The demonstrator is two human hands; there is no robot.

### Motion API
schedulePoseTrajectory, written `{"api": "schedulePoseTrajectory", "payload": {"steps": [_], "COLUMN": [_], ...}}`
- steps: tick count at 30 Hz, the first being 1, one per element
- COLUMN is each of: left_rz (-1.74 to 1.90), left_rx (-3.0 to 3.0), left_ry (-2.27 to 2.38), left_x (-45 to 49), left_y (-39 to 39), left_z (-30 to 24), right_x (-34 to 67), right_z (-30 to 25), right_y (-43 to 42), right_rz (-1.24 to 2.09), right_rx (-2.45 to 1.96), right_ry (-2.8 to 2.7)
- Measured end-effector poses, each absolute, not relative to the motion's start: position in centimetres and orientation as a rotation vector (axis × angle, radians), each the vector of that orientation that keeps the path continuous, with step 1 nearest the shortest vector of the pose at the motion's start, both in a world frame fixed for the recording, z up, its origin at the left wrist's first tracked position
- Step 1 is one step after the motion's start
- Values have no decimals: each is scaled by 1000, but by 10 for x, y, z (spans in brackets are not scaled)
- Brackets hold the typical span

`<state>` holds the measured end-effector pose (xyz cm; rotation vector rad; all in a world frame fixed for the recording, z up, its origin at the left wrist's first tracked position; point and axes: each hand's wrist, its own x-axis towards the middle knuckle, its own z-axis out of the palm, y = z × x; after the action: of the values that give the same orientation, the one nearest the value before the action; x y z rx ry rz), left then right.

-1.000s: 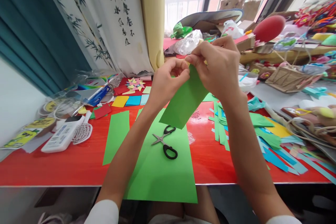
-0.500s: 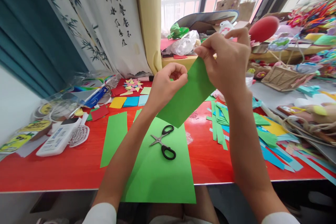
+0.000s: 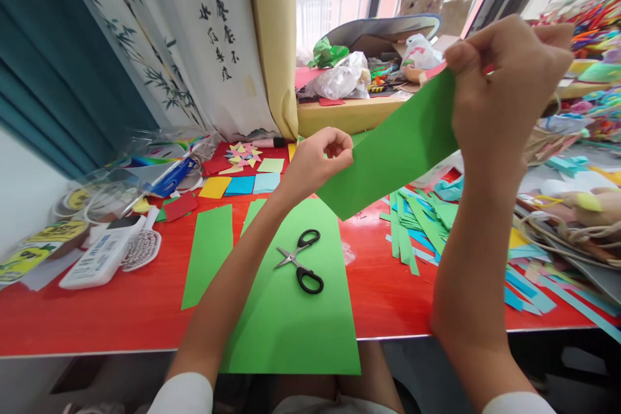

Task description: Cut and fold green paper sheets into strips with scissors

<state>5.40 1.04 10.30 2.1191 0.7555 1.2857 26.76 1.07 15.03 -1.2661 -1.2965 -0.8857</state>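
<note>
A strip of green paper (image 3: 398,149) hangs in the air above the table, slanting up to the right. My left hand (image 3: 317,165) pinches its lower left part between thumb and fingers. At the upper right end my right hand (image 3: 504,84) grips the paper, thumb against fingers. Below, a pair of scissors (image 3: 305,260) with black handles lies with its blades parted on a large green sheet (image 3: 295,330). A narrower green piece (image 3: 208,252) lies left of that sheet, near my left forearm.
Green and blue paper strips (image 3: 412,226) are heaped on the red table (image 3: 388,304) at the right. At the left are a white bottle (image 3: 99,257), small coloured squares (image 3: 240,185) and a folded paper star (image 3: 244,155). A crowded ledge (image 3: 334,118) runs below the window.
My right hand has moved up and to the right, and more of the green paper now shows stretched between the hands. My left hand has shifted only slightly.
</note>
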Motion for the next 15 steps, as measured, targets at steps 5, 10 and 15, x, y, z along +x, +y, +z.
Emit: {"api": "schedulePoseTrajectory", "payload": {"steps": [5, 10, 15], "left_rz": [1192, 1134, 1114], "left_rx": [2160, 2199, 2205], "left_ry": [705, 690, 712], "left_x": [52, 47, 42], "left_y": [14, 18, 24], "left_z": [100, 98, 95], "right_x": [287, 300, 307], "right_z": [147, 145, 146], "right_y": [15, 15, 13], "right_rz": [-941, -969, -910], "right_rx": [-1226, -1233, -1232], "right_ry": [-1278, -1228, -1197]}}
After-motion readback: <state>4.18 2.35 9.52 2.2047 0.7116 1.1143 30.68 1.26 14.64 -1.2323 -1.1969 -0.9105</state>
